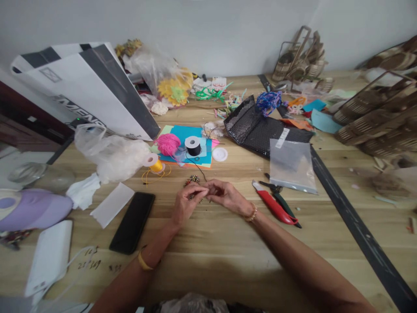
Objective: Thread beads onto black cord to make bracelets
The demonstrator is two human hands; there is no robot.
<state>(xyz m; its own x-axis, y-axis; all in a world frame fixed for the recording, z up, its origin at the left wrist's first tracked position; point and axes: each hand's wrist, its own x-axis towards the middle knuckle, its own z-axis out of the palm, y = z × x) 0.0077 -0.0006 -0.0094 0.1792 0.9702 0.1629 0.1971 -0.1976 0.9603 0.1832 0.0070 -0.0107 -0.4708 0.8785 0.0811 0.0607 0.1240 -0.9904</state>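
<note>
My left hand [187, 203] and my right hand [227, 195] meet fingertip to fingertip just over the table. Both are closed in a pinch. A thin black cord [199, 168] runs from a white-flanged spool of black cord [193, 147] down into the fingers of my right hand. Whatever lies between my left fingertips is too small to make out. Right behind my left fingers is a cluster of small dark, multicoloured beads [192, 179], partly covered by that hand. A spool of yellow cord [154, 164] stands to the left, with loose strands beside it.
Pink yarn [168, 144] rests on coloured paper sheets [185, 131]. Left are a black phone [132, 222], a white paper strip [113, 204] and plastic bags [120, 156]. Right are a red-handled cutter [275, 204], green-handled pliers [286, 208], a clear pouch [292, 167] and black bubble mailer [254, 128].
</note>
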